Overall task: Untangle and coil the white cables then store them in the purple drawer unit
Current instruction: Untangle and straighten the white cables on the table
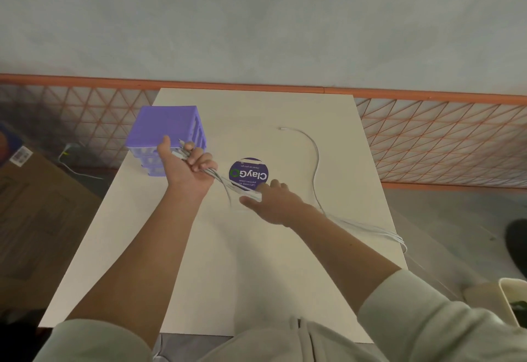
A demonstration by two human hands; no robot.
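My left hand [186, 166] is raised palm up in front of the purple drawer unit [166, 131] and grips the plug ends of several white cables [316, 162]. The cables run from that fist down to my right hand [273, 200], which pinches them just above the table. Past my right hand the strands trail to the table's right edge [379, 232] and loop there. One strand curves back across the table to a free plug at the far middle [282, 128]. The drawer unit stands at the table's far left, drawers closed.
A round purple ClayGo sticker [248, 173] lies on the white table [228, 262] between my hands. An orange mesh fence [427, 133] runs behind the table. A cardboard box [34, 190] sits on the floor at left, a white bin [513, 299] at right.
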